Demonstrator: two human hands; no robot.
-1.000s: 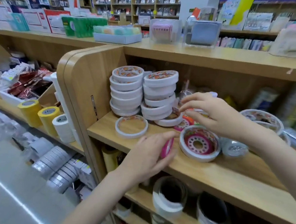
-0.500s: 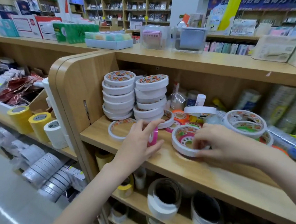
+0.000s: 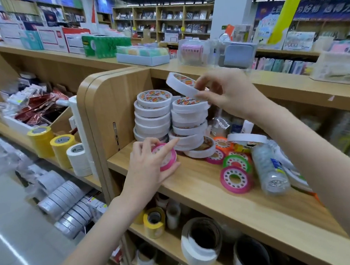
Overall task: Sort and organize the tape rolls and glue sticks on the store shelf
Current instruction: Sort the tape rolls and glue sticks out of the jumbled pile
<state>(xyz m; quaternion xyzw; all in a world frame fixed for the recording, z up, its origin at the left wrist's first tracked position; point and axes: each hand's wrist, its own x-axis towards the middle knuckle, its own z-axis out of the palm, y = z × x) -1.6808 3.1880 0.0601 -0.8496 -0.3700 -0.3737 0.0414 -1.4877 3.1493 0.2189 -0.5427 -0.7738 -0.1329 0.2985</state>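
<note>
Two stacks of white tape rolls stand at the left end of the wooden shelf: a left stack and a right stack. My right hand holds a white tape roll tilted just above the right stack. My left hand grips a small pink tape roll at the shelf's front, by the foot of the left stack. Loose pink, green and orange rolls lie to the right. A glue stick stands behind them.
A clear plastic packet lies at the right of the loose rolls. Yellow tape rolls and a white one stand on the neighbouring shelf at left. Large rolls fill the shelf below. Boxes sit on the top board.
My right hand has lifted a white roll from the shelf up over the right stack. My left hand has moved slightly, turning the pink roll flat. The flat white ring at front is gone.
</note>
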